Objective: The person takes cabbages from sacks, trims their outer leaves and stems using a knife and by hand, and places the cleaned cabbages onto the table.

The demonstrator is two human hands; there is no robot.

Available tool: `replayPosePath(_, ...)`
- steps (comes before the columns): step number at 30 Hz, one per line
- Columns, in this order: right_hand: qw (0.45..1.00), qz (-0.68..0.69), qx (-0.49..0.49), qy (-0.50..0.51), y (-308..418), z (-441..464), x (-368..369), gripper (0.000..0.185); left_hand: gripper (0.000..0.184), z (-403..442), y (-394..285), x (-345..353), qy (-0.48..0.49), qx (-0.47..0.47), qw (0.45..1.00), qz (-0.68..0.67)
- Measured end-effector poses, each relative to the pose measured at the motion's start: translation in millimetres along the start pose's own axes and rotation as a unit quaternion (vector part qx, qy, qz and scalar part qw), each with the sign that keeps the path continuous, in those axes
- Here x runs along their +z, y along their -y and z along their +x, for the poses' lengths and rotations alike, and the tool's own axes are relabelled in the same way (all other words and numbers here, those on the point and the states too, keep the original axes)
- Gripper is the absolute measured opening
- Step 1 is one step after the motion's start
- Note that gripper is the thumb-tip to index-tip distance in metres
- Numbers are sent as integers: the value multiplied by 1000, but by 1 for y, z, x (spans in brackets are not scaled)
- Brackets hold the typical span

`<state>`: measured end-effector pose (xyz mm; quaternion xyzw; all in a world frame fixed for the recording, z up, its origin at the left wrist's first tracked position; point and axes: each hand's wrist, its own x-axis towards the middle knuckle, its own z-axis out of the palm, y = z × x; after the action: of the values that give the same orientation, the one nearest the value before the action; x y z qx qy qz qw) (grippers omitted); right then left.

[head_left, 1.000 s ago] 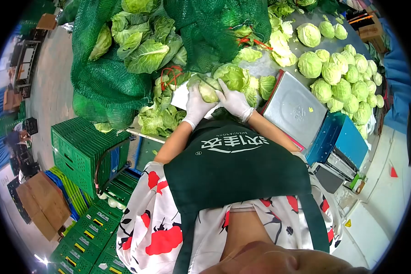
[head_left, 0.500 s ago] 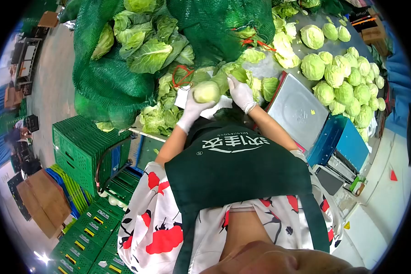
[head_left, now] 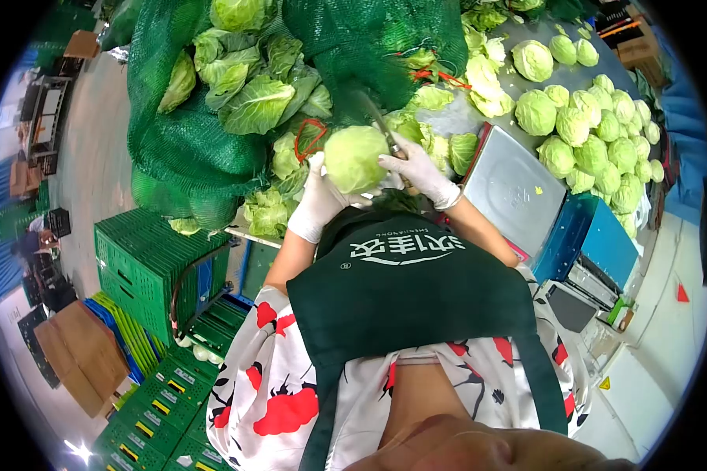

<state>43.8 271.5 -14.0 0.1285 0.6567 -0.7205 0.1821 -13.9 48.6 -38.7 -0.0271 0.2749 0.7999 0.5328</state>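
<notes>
A round pale-green cabbage [head_left: 357,159] rests in my gloved left hand [head_left: 320,198], whose fingers wrap its left side and underside. My gloved right hand [head_left: 423,169] is closed round a knife [head_left: 379,118] at the cabbage's right side. The blade points up and away, slightly blurred. Whether its edge touches the cabbage I cannot tell. Loose cabbage leaves [head_left: 269,210] lie around both hands on the table. Just left of the cabbage is a loop of red string [head_left: 309,138].
Green mesh sacks [head_left: 188,149] with cabbages spread across the left and back. A metal-topped scale [head_left: 515,184] stands right of my hands, with a pile of cabbages [head_left: 591,155] beyond it. Stacked green crates [head_left: 145,259] stand at the lower left.
The cabbage has come up nearer the camera and turned, showing its rounder side. My right hand has moved slightly down, and the knife in it now shows clearly.
</notes>
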Motion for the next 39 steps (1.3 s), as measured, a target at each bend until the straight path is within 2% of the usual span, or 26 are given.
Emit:
replayPosePath(1,997,68,-29,-8,-4,2,2,59,84,-3,-2,10,1,-3,1000,20)
replayPosePath(2,989,146,-2,4,-6,1,0,54,81,-6,-3,7,3,-17,992,129)
replayPosePath(4,953,298,51,32,-9,2,-6,46,77,-13,-13,4,5,-43,940,339)
replayPosePath(5,935,344,66,59,-26,8,-7,45,91,-15,-27,7,-5,-91,887,454)
replayPosePath(6,920,374,78,88,-26,7,-7,45,100,-17,-29,21,-71,2,825,560)
replayPosePath(8,885,431,101,147,-26,5,-8,47,119,-20,-20,44,-194,186,635,725)
replayPosePath(9,883,426,134,140,-21,4,-4,48,133,-13,-16,41,-175,248,655,692)
replayPosePath(11,878,416,199,125,-5,2,6,50,130,-2,1,44,-159,272,760,568)
replayPosePath(12,910,357,192,83,-9,3,6,52,129,2,8,42,-149,282,805,499)
replayPosePath(14,957,233,172,-4,-29,13,0,54,122,13,17,19,-194,272,768,546)
replayPosePath(15,977,1,189,-94,-47,25,-8,53,121,20,26,1,-209,266,756,560)
replayPosePath(16,981,-95,85,-147,-57,24,-9,51,120,25,30,-7,-224,259,743,575)
replayPosePath(18,921,-279,-130,-238,-69,20,-10,49,118,35,39,-20,-290,171,690,641)
replayPosePath(20,898,-381,-98,-197,-62,8,0,47,114,47,46,-33,-329,98,653,675)
replayPosePath(21,880,-436,-77,-171,-61,6,6,49,123,51,47,-34,-338,73,635,691)
replayPosePath(22,858,-490,-55,-145,-60,4,9,51,118,54,49,-35,-344,60,631,693)
replayPosePath(23,848,-518,-48,-104,-66,4,10,58,114,57,52,-36,-351,46,626,695)
replayPosePath(25,847,-523,-39,-83,-74,7,11,60,107,63,53,-43,-350,29,608,712)
replayPosePath(27,847,-527,-32,-61,-77,10,13,64,103,72,56,-59,-319,36,616,719)
replayPosePath(30,835,-546,-31,-63,-74,14,15,64,97,73,51,-52,-314,2,599,736)
replayPosePath(33,791,-594,-79,-121,-89,21,22,60,90,69,47,-31,-327,-15,592,736)
replayPosePath(36,765,-619,-83,-155,-94,29,22,57,84,78,53,-32,-354,-13,588,727)
replayPosePath(39,777,-590,-99,-197,-95,31,21,54,79,85,55,-37,-354,-6,590,725)
